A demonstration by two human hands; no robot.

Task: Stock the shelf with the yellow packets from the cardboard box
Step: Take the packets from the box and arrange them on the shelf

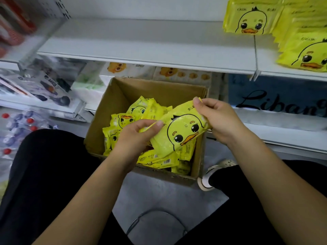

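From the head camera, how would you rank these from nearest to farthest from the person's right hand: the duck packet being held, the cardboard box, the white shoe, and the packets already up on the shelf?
1. The held duck packet, pinched by the right hand.
2. The cardboard box, just below and left of it.
3. The white shoe, on the floor beside the box.
4. The shelf packets, up at the top right.

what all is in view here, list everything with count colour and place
held packet: one, yellow with duck face, above the box
loose packets: many, yellow, inside the box
cardboard box: one, brown, open, on the floor
stocked packets: several, yellow, upper shelf right
upper shelf: one, white, mostly bare
blue sign: one, black script, lower right
shoe: one, pale, right of box
left hand: grips packet's left edge
right hand: grips packet's top corner
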